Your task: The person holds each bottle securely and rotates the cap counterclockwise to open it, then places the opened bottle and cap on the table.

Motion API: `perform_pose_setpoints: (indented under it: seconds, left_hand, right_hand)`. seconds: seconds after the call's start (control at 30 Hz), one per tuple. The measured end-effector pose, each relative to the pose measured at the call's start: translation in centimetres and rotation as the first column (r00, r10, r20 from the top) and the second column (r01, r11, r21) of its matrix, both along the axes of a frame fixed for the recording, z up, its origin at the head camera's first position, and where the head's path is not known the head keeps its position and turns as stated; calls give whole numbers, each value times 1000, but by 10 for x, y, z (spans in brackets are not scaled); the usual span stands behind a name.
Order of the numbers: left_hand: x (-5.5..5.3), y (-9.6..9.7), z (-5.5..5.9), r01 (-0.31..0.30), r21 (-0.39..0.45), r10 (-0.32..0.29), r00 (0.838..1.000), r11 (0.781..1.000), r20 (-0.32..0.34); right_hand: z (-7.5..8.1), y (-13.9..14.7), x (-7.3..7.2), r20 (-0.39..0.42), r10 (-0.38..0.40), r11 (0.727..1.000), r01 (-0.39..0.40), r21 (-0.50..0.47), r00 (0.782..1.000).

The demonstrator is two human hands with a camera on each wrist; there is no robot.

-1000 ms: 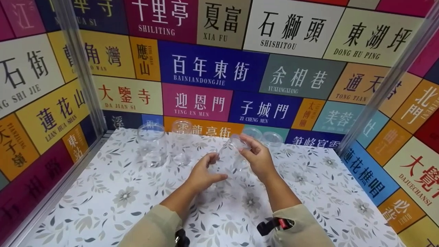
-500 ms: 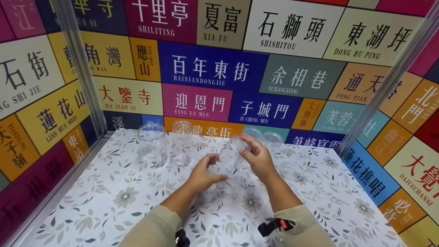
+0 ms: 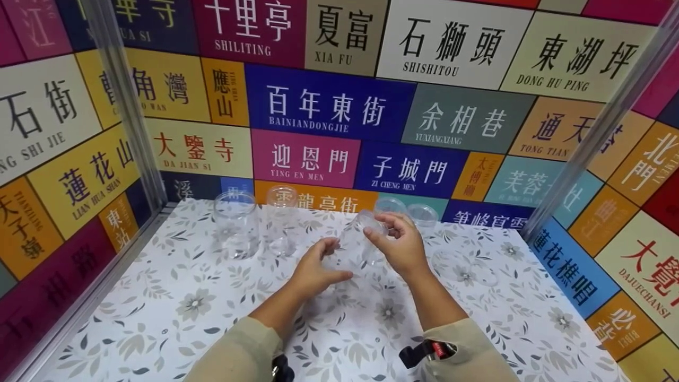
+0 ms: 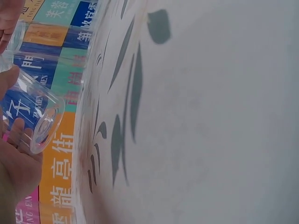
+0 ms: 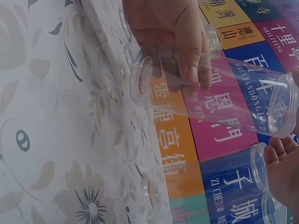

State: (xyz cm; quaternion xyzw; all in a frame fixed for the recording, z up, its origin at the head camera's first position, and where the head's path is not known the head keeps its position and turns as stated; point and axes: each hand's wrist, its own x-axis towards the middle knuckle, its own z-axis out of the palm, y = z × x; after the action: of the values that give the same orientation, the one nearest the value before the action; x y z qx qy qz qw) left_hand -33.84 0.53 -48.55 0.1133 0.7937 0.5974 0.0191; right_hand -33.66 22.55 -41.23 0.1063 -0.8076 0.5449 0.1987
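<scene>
We judge the work to be midway. The jar [image 5: 224, 95] is in both hands, and what looks like a clear lid [image 5: 282, 107] is at its raised end. We cannot tell whether that lid is fully seated; pressing it square, if it is loose, and standing the jar down on the tabletop [image 3: 223, 329] would seem to be left.

Around it, a wide jar [image 3: 236, 233] and a slim jar [image 3: 281, 225] stand upright at the left, with more clear containers [image 3: 390, 204] behind the right hand [image 3: 401, 244]. We cannot make out how each is capped. A faint clear disc [image 3: 450, 265] lies at the right.

As for the held jar, it sits tilted between the hands, its top leaning toward the right one. The left hand [image 3: 316, 269] wraps its lower part, thumb on one side and fingers on the other. The right hand has a narrow pinch on the lid. In the left wrist view, the base looks lifted off the tabletop.
</scene>
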Motion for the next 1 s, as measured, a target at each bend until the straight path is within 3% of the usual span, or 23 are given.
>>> perform_pose_setpoints:
  seconds: [0.2,0.43,0.63,1.0]
  left_hand:
    - [0,1,2,1,2,-1,1000,1000,-1]
    - [-1,1,2,20,23,-19,999,1000,-42]
    - [0,1,4,4,-11,-4,1000,1000,-26]
    - [2,2,6,-6,1,6,1000,1000,-16]
  right_hand:
    - [2,0,1,-14,19,1000,-19,4,1000]
    - [4,0,4,-16,101,995,-101,-22,995]
    - [5,0,6,5,152,986,-152,-71,988]
    - [4,0,5,-13,155,985,-156,-79,988]
